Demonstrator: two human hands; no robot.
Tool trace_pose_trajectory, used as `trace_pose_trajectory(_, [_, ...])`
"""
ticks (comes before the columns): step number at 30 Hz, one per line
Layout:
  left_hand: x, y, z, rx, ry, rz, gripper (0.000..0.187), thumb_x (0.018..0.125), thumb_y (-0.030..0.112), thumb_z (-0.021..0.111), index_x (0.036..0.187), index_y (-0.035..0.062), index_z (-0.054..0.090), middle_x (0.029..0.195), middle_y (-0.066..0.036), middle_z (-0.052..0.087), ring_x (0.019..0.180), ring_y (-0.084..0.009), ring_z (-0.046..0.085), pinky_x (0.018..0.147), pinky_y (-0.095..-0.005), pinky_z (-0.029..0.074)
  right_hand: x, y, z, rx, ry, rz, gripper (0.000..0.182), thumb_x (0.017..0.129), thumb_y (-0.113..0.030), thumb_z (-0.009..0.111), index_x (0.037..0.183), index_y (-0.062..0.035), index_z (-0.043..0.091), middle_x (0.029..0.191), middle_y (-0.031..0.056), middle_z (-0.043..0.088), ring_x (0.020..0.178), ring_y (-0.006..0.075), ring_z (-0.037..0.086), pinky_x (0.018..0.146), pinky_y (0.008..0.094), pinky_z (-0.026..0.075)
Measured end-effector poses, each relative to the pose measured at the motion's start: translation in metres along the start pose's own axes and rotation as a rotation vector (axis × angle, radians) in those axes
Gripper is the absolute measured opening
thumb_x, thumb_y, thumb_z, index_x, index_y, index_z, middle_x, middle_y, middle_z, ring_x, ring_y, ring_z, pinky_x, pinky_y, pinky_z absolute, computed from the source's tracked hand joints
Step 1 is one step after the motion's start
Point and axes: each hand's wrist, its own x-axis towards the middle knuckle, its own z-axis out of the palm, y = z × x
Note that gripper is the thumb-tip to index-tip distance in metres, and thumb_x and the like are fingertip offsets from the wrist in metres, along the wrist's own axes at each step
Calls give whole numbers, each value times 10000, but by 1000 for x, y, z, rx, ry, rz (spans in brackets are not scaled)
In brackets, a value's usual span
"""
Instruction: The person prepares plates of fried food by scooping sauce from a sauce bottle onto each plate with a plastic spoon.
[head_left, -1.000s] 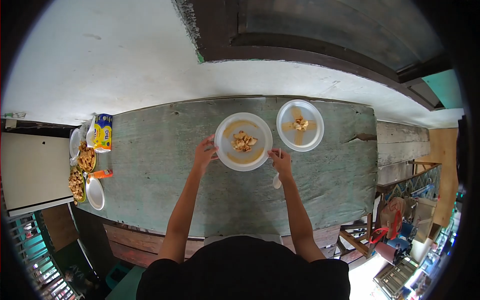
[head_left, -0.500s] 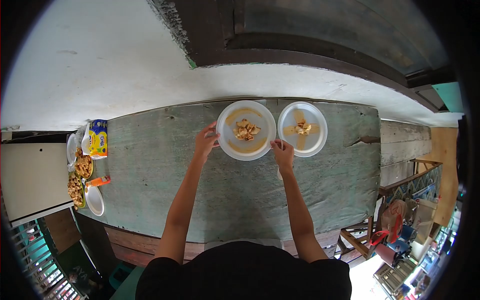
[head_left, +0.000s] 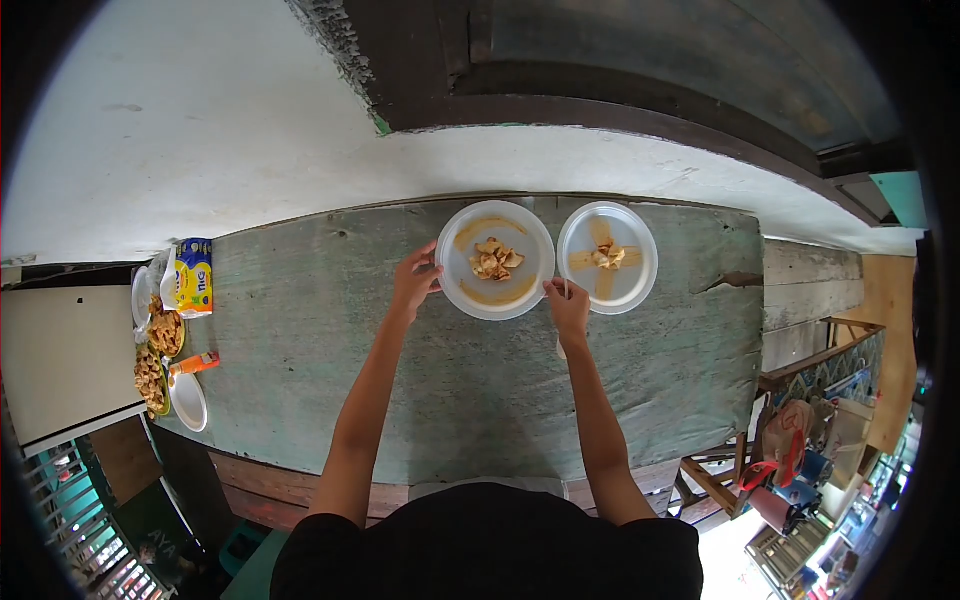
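Note:
A round white plate (head_left: 450, 225) lies before me, with a heap of chips (head_left: 494, 260) in its middle and two curved brown sauce smears above and below. My left hand (head_left: 412, 285) grips its left rim, fingers bent around the edge. At the lower right rim, my right hand (head_left: 568, 308) is closed, thumb and finger right at the edge. A slim white utensil (head_left: 561, 348), which looks like a plastic spoon, passes through that hand. Just to the right sits a second white plate (head_left: 645, 270), carrying a smaller chip pile (head_left: 608, 256) on a cross of brown smears.
At the table's left end are bowls of brown snack pieces (head_left: 165, 333), an orange bottle (head_left: 195, 364), an empty white plate (head_left: 188, 402) and a blue-yellow pack (head_left: 197, 278). The grey-green covered table (head_left: 300, 330) meets a white wall at the back.
Both hands stay at the rim of the left plate. The whole view has shifted very slightly; nothing is taken or let go.

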Motion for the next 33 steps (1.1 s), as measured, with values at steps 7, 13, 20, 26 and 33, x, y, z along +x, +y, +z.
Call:
trace_pose_trajectory(7, [2,-2,1,-25,-10,-6,474,832,22,583,1284,116,477,1058,-69,529,939,-177,579,758,-341,543,-2,-1,1,-24,22,-2,244,743,-194,679,838,31,668,694,128,655,642,178,620,668,310,475])
trace_pose_trajectory(13, [0,3,2,-22,-24,-12,479,838,25,579,1294,119,466,1069,-78,536,950,-183,580,773,-354,542,-12,-10,-20,-96,44,80,255,761,-231,679,735,22,658,612,95,630,580,172,591,636,326,463])
trace_pose_trajectory(20, [2,1,0,9,-37,-28,487,840,37,582,1303,127,457,1062,-84,557,938,-183,587,779,-358,541,7,45,-93,10,504,215,321,809,-297,654,859,7,562,611,66,608,511,154,533,531,287,434])
trace_pose_trajectory(26, [2,-1,-1,9,-58,-25,493,841,41,580,1307,138,453,1069,-85,558,936,-185,590,782,-360,544,28,45,-119,125,362,299,267,836,-262,620,810,-1,568,595,63,585,409,107,445,378,248,324])
trace_pose_trajectory(33, [2,0,0,16,-41,-39,494,841,44,584,1309,129,448,1093,-94,558,954,-195,588,778,-359,547,33,46,-135,202,305,371,176,829,-157,611,807,17,610,582,50,570,418,86,426,381,239,334])
